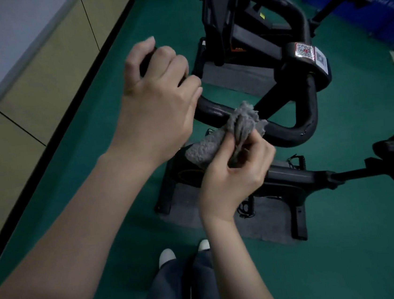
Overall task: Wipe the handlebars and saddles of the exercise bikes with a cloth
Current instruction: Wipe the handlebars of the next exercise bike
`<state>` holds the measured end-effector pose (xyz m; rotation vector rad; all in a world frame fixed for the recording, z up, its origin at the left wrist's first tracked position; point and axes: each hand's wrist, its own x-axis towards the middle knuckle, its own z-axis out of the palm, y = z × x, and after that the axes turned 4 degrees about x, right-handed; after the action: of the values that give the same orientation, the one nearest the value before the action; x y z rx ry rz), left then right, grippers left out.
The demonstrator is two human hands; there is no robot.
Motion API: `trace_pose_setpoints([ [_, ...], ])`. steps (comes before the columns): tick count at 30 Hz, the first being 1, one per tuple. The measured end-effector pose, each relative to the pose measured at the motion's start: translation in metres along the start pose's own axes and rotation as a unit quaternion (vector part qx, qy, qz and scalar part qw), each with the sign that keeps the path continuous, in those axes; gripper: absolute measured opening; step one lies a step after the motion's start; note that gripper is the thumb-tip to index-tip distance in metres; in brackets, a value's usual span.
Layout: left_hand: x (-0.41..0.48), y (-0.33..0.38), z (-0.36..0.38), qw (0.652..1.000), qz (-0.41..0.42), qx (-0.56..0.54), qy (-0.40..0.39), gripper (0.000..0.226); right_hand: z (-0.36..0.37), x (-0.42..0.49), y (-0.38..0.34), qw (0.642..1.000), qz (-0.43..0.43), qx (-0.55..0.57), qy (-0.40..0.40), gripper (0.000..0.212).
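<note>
Wiping the handlebar: left hand, fingers curled round its far-left end, steadies it; right hand pinches the cloth, best wrapped fully round the bar

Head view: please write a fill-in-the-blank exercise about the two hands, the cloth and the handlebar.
1. The right hand pinches a cloth whose colour is ____.
2. The left hand grips the end of the handlebar, which is coloured ____.
3. The floor is coloured ____.
Missing words: grey; black; green.
</note>
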<state>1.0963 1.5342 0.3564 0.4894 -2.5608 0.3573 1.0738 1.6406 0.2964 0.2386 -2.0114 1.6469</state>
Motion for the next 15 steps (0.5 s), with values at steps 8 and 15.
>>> trace_pose_setpoints([
  [8,0.001,0.004,0.001,1.0,-0.014,0.002,0.007,0.037,-0.016,0.021,0.0,0.995,-0.057,-0.027,-0.078,0.017],
  [15,0.001,0.008,0.003,0.999,-0.034,0.008,0.012,0.039,-0.018,0.035,-0.004,0.991,-0.056,-0.052,-0.111,0.018],
])
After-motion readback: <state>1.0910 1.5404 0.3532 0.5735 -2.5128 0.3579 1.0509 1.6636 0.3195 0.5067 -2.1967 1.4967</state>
